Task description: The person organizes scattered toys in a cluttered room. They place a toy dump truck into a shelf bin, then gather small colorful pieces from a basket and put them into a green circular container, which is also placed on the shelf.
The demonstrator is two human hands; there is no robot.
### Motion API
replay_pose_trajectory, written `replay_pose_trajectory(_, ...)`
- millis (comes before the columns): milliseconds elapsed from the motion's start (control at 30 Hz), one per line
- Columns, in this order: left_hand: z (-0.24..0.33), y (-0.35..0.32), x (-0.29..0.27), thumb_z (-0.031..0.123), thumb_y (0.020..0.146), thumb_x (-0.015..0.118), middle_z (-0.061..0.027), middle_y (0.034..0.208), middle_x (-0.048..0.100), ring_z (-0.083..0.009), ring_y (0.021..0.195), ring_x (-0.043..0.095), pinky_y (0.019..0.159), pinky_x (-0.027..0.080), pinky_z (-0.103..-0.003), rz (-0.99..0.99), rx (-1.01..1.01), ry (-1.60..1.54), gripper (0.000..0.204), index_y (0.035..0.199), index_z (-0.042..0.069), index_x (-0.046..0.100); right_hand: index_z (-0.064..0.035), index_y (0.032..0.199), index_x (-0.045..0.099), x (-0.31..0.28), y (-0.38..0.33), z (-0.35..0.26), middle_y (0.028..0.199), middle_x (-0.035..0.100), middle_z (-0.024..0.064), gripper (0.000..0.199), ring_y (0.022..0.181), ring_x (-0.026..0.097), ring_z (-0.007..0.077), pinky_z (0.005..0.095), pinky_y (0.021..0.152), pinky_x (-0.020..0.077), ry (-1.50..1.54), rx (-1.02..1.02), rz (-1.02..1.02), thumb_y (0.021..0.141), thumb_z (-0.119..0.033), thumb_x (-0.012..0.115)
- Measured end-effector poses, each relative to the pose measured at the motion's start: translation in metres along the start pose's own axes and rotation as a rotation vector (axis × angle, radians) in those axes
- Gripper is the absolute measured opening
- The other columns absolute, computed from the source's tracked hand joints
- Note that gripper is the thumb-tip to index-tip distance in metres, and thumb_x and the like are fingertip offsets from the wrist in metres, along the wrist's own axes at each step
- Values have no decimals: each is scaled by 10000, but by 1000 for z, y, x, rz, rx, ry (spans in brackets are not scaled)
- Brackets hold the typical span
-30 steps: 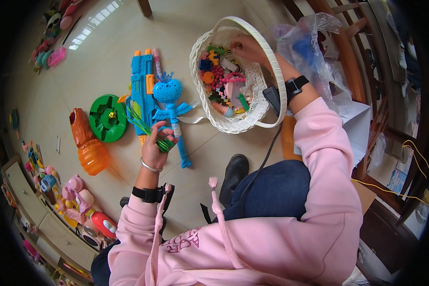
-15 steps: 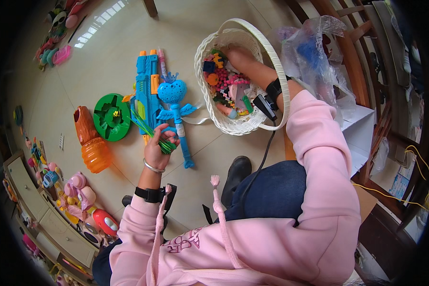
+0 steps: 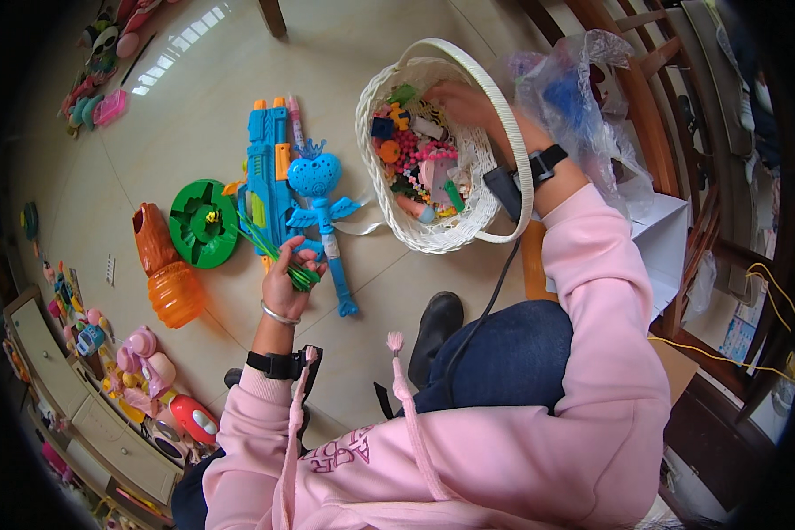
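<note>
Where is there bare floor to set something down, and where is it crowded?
Bare tile spreads between the pink translucent piece and the blue toy blaster; a smaller patch lies between the blue crowned wand and the black shoe. Crowded: the toy-filled white wicker basket, with the right hand inside, and around the left hand holding thin green strands.
</note>
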State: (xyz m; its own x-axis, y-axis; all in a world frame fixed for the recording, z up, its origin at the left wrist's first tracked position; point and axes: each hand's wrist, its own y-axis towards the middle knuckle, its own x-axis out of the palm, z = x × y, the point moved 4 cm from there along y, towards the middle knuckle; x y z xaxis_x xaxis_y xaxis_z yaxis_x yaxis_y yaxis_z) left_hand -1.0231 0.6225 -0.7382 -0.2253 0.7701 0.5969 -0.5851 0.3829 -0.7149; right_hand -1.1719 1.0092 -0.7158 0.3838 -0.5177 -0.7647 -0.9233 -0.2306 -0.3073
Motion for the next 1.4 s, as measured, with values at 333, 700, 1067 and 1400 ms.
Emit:
replay_pose_trajectory(333,0,-1,-7,281,942,357,-86,814,591,-182,667,551,733,456,-393,-4,33,-5,290,1108,63,453,-49,1092,529,42,-8,-16,1042,493,201,301,959,531,358,407,822,446,-632,-80,55,808,-109,448)
replay_pose_trajectory(700,-5,0,-12,282,941,361,-90,806,599,-179,654,559,715,465,-390,51,21,-2,289,1091,59,465,16,953,554,39,1,-5,984,559,203,217,938,546,340,351,797,455,-106,30,215,755,-43,484)
replay_pose_trajectory(1067,0,-2,-14,270,945,344,-84,798,603,-184,657,562,719,458,-394,20,58,-70,281,1090,60,462,-67,1058,459,-12,-20,-6,977,532,66,269,755,535,135,210,607,445,1537,5,-245,793,-82,499)
replay_pose_trajectory(1400,-3,-4,-3,271,947,342,-76,790,593,-178,643,541,707,444,-393,13,33,-68,271,1093,74,456,12,892,599,2,-8,-27,916,604,204,238,789,597,308,364,703,464,-278,50,35,810,-155,452)
